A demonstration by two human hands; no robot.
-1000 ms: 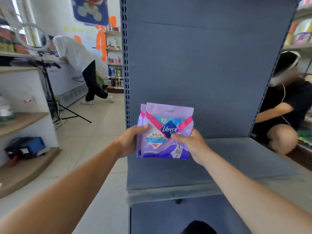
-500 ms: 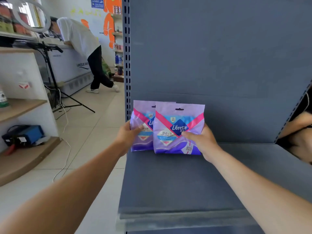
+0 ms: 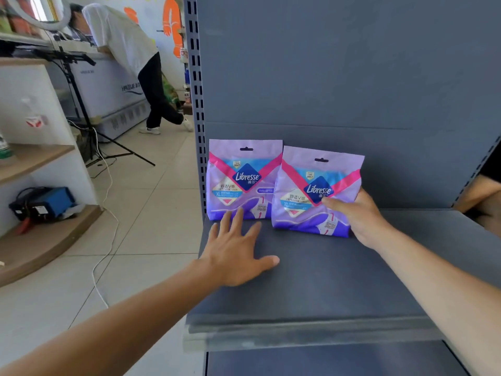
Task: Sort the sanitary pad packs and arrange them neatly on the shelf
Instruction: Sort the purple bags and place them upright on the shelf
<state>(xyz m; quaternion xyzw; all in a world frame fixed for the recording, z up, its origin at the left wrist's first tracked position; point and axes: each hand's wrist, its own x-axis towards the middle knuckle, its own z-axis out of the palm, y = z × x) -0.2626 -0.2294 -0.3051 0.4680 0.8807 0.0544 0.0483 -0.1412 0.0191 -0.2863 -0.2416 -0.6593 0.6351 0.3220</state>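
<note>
Two purple Libresse sanitary pad packs stand upright on the grey shelf [image 3: 311, 289], near its back panel. The left pack [image 3: 238, 180] stands free at the shelf's left end. My left hand [image 3: 235, 253] hovers flat just in front of it, fingers spread and straight, fingertips close to the pack's lower edge. The right pack [image 3: 306, 191] leans slightly and overlaps the left pack's right edge. My right hand [image 3: 357, 215] grips its right side, thumb across the front.
A perforated upright [image 3: 196, 104] bounds the shelf on the left. Left of it lie tiled floor, a tripod [image 3: 89, 126] with cables and wooden shelves [image 3: 35, 158]. One person bends over a freezer [image 3: 108, 90]. Another person's arm [image 3: 482, 194] shows at the right edge.
Both packs were carried to the shelf and stood side by side. My left hand let go of the left pack and drew back, now open. My right hand still holds the right pack.
</note>
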